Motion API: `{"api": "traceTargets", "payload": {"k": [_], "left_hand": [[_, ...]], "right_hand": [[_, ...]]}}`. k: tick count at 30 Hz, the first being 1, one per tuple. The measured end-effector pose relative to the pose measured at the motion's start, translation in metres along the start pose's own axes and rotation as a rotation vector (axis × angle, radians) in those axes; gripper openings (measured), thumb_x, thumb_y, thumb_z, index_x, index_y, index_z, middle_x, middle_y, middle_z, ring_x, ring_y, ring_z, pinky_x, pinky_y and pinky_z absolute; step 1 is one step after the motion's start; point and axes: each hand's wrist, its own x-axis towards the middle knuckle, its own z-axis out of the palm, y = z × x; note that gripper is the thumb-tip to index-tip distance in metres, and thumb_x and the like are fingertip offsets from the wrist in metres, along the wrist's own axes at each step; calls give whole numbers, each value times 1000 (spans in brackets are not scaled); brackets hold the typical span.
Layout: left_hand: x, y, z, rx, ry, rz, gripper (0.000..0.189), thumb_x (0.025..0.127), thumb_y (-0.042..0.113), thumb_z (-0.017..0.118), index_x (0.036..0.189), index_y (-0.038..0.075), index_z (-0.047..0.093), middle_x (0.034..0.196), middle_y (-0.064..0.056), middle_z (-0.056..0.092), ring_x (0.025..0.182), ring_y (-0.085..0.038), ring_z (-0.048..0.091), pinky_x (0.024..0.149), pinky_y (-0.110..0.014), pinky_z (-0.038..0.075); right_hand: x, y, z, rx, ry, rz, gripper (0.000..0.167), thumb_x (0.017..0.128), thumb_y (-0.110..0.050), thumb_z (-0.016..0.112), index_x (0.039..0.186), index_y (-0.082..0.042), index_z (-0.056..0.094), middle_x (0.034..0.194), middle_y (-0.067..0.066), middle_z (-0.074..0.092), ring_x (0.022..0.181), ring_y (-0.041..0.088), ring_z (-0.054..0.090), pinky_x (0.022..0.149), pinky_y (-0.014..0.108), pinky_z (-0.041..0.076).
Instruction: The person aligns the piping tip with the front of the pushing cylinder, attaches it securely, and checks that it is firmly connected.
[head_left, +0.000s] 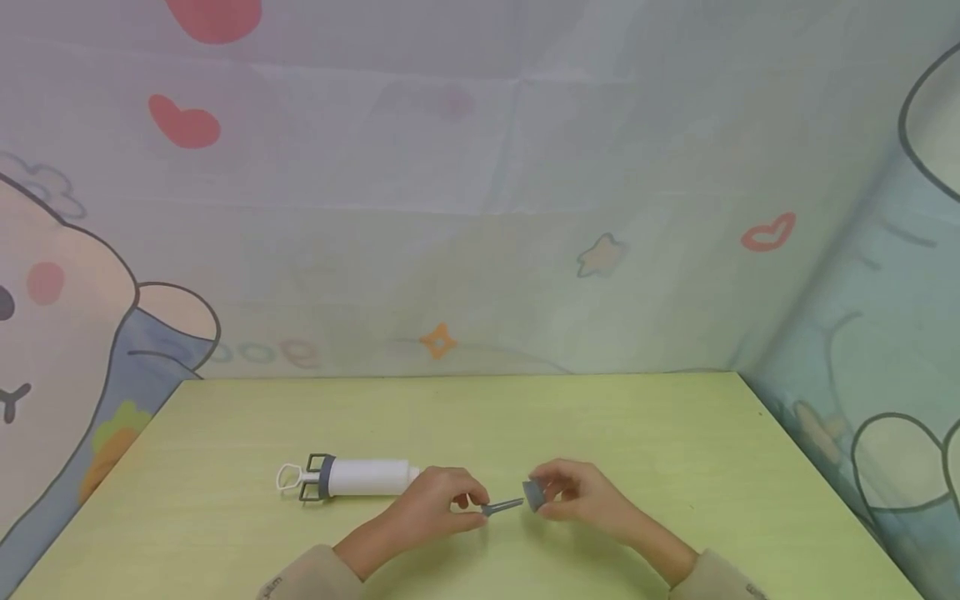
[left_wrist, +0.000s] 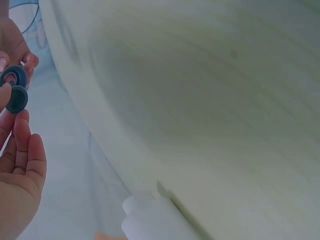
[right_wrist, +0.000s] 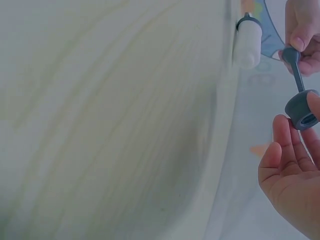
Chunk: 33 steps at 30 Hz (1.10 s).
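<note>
My left hand (head_left: 437, 502) pinches the wide round end of a dark grey nozzle (head_left: 504, 506) between thumb and fingertips; its thin stem points right. In the left wrist view, that nozzle's flat disc-shaped base (left_wrist: 17, 99) faces the camera. Just to the right, my right hand (head_left: 581, 492) holds a short grey ring-shaped cap (head_left: 534, 495) by thumb and fingers. From the right wrist view, the stem's tip meets or overlaps the cap (right_wrist: 301, 111); whether it enters cannot be told. A large white syringe (head_left: 369, 477) lies beyond the left hand, its front end partly hidden by it.
The syringe's white pull handle (head_left: 288, 477) and grey finger frame (head_left: 318, 477) point left. All of this is on or above a light yellow-green tabletop (head_left: 480, 417). A printed cloth backdrop (head_left: 480, 250) rises along the table's far edge and sides.
</note>
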Motion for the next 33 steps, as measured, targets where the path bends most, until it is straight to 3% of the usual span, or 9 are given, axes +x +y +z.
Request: {"api": "traceTargets", "payload": {"k": [7,14,33], "left_hand": [[4,5,0,-11,5,19,11,76,18,68,85,11,67,82,2,65,70,-3,55,63,-15,46],[5,6,1,-7,4,11,11,76,19,68,85,12,67,81,4,65,71,-2,55,64,-14,45],[6,7,3,-25,-30,-6,16,76,21,67,89,12,68,85,5,66,75,-1,56,66,-13,46]], "right_hand": [[2,2,8,96,-52,-38,39,79,-10,64,110,9,50,98,23,58,79,7,59,66,23,49],[5,2,14,115,-72,-44,36,80,-9,63,109,7,50,98,27,56,83,13,60,70,23,49],[12,0,28,194,-139,-68,33,81,-10,62,106,7,50,100,30,57,89,4,59,74,25,51]]}}
